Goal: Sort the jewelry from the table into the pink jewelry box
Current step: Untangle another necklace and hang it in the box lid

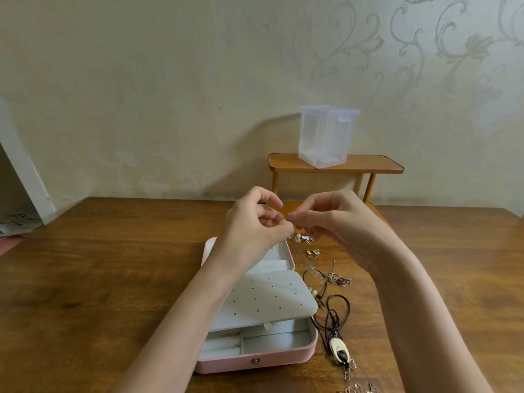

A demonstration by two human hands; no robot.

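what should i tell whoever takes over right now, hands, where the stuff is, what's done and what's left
Hands: the left hand and right hand meet above the box, fingertips pinching something too small to identify.
Box: the pink jewelry box lies open, its white perforated panel bare; the visible front compartments look empty.
On the table right of the box: small pieces with a pearl, a ring, a chain with pendant, a black cord necklace with oval pendant.
Done: nothing visibly stored. Left: all of it.

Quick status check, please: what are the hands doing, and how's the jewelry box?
Both hands, left and right, pinch something tiny, raised above the table. Pink jewelry box open. Necklaces wait beside it. Nothing blocking.
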